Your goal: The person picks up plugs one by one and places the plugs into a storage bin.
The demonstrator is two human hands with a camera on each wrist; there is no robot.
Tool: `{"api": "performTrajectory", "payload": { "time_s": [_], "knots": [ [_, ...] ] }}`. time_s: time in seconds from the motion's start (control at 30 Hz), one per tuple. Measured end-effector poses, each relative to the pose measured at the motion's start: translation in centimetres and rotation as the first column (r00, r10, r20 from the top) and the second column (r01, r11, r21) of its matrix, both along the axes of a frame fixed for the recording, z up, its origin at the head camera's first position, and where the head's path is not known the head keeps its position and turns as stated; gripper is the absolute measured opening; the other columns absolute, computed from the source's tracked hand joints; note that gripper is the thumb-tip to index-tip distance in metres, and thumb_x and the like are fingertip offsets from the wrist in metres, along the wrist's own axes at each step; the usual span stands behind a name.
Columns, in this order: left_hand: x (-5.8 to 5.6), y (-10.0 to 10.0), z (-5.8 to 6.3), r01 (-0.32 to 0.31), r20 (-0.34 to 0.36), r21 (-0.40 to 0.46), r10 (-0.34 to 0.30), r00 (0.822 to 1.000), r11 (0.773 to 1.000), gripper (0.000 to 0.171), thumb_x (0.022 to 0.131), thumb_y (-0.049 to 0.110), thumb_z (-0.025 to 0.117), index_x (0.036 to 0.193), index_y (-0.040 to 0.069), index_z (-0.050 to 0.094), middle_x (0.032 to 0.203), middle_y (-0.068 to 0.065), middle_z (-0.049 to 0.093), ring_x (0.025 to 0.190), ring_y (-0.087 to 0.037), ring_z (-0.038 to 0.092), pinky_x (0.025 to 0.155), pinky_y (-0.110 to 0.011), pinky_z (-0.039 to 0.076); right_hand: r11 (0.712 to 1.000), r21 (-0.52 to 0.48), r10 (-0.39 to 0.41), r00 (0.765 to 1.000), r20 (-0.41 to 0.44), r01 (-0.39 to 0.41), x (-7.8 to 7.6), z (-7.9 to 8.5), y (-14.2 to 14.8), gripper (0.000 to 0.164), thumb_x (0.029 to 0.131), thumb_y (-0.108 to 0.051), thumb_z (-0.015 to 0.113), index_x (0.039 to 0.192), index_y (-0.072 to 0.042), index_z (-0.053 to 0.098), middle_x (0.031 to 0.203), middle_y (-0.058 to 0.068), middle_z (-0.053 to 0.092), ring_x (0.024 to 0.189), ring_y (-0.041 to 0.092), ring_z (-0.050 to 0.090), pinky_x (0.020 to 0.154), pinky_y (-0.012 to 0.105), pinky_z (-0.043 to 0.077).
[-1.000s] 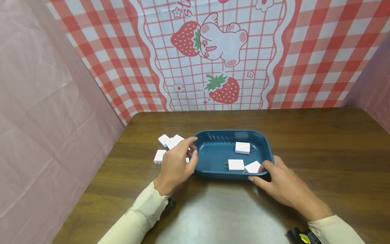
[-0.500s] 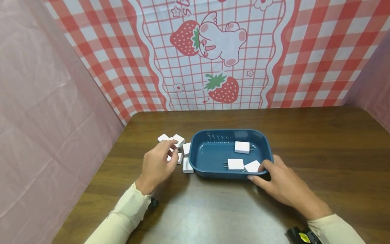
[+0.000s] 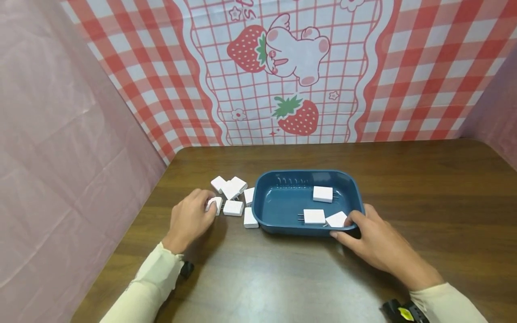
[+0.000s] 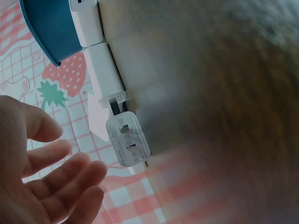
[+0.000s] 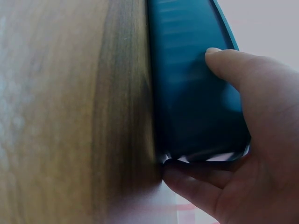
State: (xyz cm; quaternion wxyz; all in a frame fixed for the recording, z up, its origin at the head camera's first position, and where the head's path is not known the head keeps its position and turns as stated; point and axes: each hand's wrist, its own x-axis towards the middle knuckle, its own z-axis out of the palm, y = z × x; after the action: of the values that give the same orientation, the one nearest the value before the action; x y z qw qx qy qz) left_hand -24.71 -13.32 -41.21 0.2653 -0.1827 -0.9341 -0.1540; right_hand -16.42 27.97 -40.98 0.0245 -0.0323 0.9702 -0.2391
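Observation:
My left hand (image 3: 190, 220) is at the leftmost white plug adapter (image 3: 214, 205), with thumb and fingertips on either side of it in the head view. In the left wrist view the fingers (image 4: 65, 182) are relaxed and apart from the nearest adapter (image 4: 128, 139), whose prong face shows. My right hand (image 3: 377, 242) grips the near right corner of a blue tray (image 3: 282, 229), thumb on the outside wall and fingers over the rim. Inside the tray lie three white adapters, one (image 3: 336, 220) close to the right fingertips.
Several more white adapters lie between the left hand and the tray, including one (image 3: 233, 207) in front and a small heap (image 3: 232, 187) behind. One adapter (image 3: 250, 217) is against the tray's left side. A checked strawberry cloth (image 3: 299, 116) hangs behind the wooden table (image 3: 424, 188).
My left hand has moved left, away from the tray's left rim, past the loose adapters to the leftmost one. The right hand and the tray have stayed in place.

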Motion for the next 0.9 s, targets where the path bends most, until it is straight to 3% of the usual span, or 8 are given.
{"api": "performTrajectory", "payload": {
  "time_s": [0.37, 0.7, 0.9],
  "knots": [
    [-0.23, 0.06, 0.35, -0.034, 0.139, -0.11, 0.049, 0.989, 0.993, 0.025, 0.086, 0.025, 0.07, 0.106, 0.011, 0.072, 0.094, -0.007, 0.069, 0.074, -0.03, 0.067, 0.055, -0.049, 0.051, 1.0, -0.008, -0.003, 0.999, -0.035, 0.003, 0.09, -0.13, -0.01, 0.048, 0.084, -0.057, 0.074, 0.1, -0.013, 0.063, 0.104, 0.017, 0.049, 0.083, 0.029, 0.055, 0.063, 0.038, 0.045],
    [-0.49, 0.66, 0.73, -0.089, 0.329, -0.217, 0.159, 0.931, 0.972, 0.035, 0.088, 0.036, 0.067, 0.116, 0.014, 0.069, 0.097, -0.01, 0.065, 0.081, -0.034, 0.066, 0.054, -0.051, 0.048, 1.0, 0.002, 0.003, 1.0, -0.006, -0.003, 0.08, -0.02, -0.02, 0.053, 0.084, -0.061, 0.071, 0.102, -0.012, 0.064, 0.11, 0.02, 0.049, 0.084, 0.029, 0.056, 0.064, 0.039, 0.047],
    [-0.61, 0.66, 0.69, -0.088, 0.34, -0.237, 0.167, 0.925, 0.968, 0.035, 0.089, 0.036, 0.067, 0.116, 0.015, 0.067, 0.095, -0.01, 0.066, 0.081, -0.036, 0.067, 0.053, -0.051, 0.047, 1.0, 0.006, 0.001, 1.0, -0.007, -0.001, 0.06, 0.03, 0.0, 0.053, 0.084, -0.061, 0.071, 0.102, -0.012, 0.064, 0.112, 0.022, 0.05, 0.085, 0.03, 0.056, 0.065, 0.041, 0.049]
  ]
}}
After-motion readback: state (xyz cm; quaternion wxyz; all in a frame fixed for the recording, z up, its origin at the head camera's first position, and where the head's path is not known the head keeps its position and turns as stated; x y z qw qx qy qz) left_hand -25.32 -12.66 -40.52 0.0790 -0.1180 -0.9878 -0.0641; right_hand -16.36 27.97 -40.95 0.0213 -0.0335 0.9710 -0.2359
